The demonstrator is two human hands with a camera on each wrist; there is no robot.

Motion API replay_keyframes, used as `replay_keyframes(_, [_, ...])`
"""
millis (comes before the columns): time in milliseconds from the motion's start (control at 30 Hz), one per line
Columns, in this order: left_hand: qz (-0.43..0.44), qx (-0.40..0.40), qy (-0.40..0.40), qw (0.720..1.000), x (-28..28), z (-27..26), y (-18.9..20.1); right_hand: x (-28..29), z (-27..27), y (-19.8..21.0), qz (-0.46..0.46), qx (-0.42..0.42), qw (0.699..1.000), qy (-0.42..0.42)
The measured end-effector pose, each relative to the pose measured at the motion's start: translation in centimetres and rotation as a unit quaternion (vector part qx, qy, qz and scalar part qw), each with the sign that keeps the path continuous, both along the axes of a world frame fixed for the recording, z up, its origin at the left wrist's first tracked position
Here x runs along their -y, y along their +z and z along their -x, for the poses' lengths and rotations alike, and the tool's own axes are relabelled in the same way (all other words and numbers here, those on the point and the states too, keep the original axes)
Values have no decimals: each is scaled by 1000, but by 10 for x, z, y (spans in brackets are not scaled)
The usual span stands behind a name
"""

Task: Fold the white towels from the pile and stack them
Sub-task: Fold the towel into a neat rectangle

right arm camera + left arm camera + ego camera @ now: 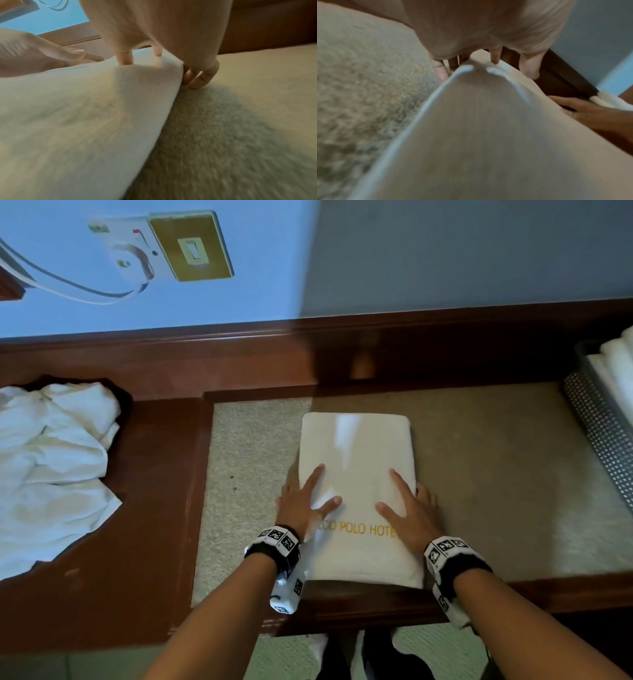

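A folded white towel (356, 446) with gold hotel lettering lies on the beige mat (496, 474) in the middle of the wooden counter. My left hand (299, 503) rests flat on its near left part, index finger and thumb spread on top, the other fingers down along the left edge. My right hand (412, 508) mirrors it on the right edge. In the left wrist view the left fingers (440, 69) straddle the towel (479, 135) edge. In the right wrist view two fingers (197, 79) touch the mat beside the towel (77, 115). The loose pile of white towels (51, 467) lies at far left.
A metal mesh basket (603, 426) holding rolled white towels (620, 361) stands at the right edge. A raised wooden ledge (239, 361) runs behind the mat, below a wall with a switch plate (191, 244) and a cable.
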State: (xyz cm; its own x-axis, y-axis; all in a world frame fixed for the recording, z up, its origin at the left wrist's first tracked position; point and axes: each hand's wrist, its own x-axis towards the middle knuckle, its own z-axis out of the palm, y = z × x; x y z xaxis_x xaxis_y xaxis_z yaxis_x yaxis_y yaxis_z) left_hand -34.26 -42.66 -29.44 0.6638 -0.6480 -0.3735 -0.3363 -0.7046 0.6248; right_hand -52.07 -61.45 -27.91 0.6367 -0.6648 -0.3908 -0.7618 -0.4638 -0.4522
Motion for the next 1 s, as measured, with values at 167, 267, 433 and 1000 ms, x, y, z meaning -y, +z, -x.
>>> replay_keyframes(167, [43, -40, 23, 998, 7, -11, -8, 4, -10, -1, -69, 76, 994, -43])
replay_keyframes(267, [66, -64, 35, 995, 12, -21, -7, 13, -13, 3, -106, 105, 988, -38])
replay_keyframes(433, [81, -90, 85, 989, 23, -10, -3, 27, -17, 3, -129, 132, 983, -28])
replay_keyframes(1000, [371, -173, 154, 899, 217, 108, 174, 233, 76, 154, -116, 392, 912, -26])
